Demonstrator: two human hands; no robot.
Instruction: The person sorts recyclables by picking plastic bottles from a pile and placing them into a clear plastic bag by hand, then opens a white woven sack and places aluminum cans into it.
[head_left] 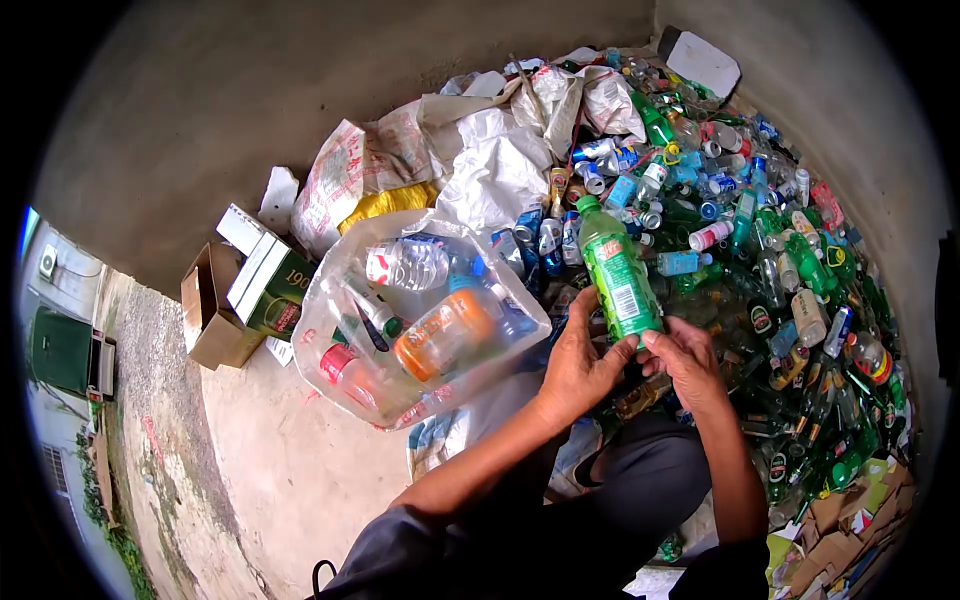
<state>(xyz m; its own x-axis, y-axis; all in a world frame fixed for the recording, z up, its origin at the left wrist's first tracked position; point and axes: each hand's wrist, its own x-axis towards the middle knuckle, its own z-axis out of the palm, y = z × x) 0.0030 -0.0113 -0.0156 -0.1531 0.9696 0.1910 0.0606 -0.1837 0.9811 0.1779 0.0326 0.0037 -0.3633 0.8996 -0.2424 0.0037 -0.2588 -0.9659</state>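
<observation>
Both hands hold a green plastic bottle point(618, 270) with a green cap, its top pointing up and away. My left hand point(583, 360) is closed on the bottle's lower left side, thumb across its base. My right hand point(685, 362) pinches the bottom of the bottle from the right. To the left of the hands, an open clear plastic bag point(318, 312) holds several bottles, among them one with an orange label point(440, 335) and one with a red cap or label point(340, 365).
A large heap of cans and bottles point(760, 250) spreads behind and right of the hands. White sacks point(495, 165) lie against the back wall. Cardboard boxes point(215, 305) stand left of the bag. Flattened cardboard point(835, 545) lies at the lower right.
</observation>
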